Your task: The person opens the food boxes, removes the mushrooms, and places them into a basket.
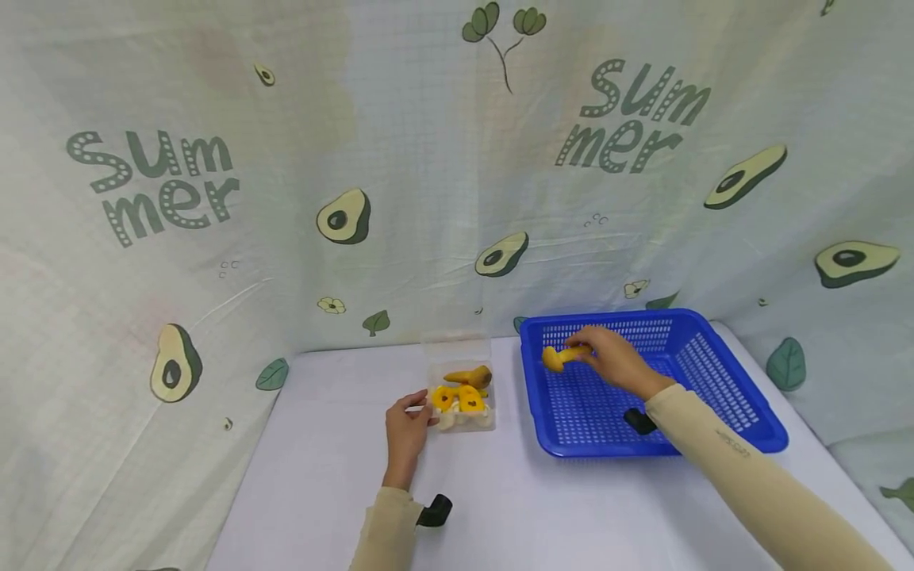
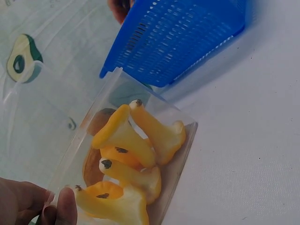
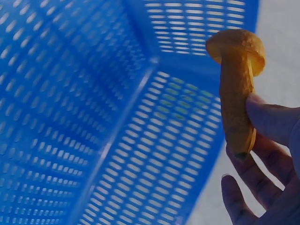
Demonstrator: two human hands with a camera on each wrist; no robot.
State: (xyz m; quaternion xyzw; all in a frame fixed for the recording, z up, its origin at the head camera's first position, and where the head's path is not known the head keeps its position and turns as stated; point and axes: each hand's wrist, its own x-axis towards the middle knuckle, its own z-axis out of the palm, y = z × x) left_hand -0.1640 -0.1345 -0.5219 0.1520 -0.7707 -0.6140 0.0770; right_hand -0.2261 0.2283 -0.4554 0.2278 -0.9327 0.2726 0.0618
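My right hand point(image 1: 610, 361) pinches a yellow-brown toy mushroom point(image 3: 236, 93) by its stem, over the left part of the blue basket point(image 1: 543, 396). In the right wrist view the thumb presses the stem's side and the cap points up, away from the fingers. At the left, my left hand point(image 1: 408, 432) grips the side of a clear plastic box point(image 2: 110, 79) between thumb and fingers. Inside the box lie several yellow trumpet-shaped mushrooms point(image 2: 123, 136) with dark-tipped stems. Behind them is a browner mushroom point(image 1: 480, 376), partly hidden in the left wrist view.
The box's clear lid point(image 1: 457, 349) stands raised at its back edge. Both containers rest on a white table point(image 1: 343, 412), the basket to the box's right. A printed cloth point(image 1: 414, 159) with avocados hangs behind the table. Dark wrist devices point(image 1: 435, 510) are worn at both sleeves.
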